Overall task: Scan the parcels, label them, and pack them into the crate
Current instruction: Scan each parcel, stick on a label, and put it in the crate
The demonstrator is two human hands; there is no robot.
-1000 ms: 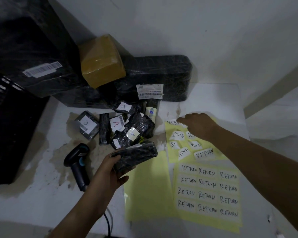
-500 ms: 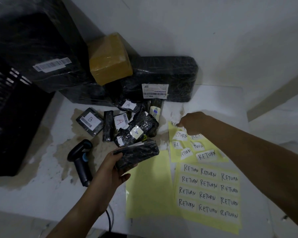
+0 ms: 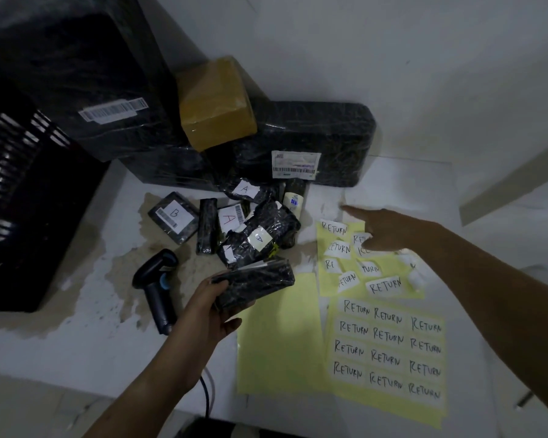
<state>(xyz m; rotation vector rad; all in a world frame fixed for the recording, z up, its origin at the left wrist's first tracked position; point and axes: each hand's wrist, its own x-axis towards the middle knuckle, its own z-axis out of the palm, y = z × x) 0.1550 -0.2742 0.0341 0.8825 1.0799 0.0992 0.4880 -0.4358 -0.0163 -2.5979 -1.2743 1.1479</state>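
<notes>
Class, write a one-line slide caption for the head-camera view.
Left hand grips a black-wrapped parcel while the right hand extends over loose RETURN labels on the yellow sheet.

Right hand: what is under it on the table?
Handwritten RETURN stickers on a yellow backing sheet. The right hand covers parts of two, so their lettering is cut off.

Glossy black plastic-wrapped parcel (image 3: 253,286) – matt yellow paper label sheets (image 3: 389,358) – stained white tabletop (image 3: 76,336).
</notes>
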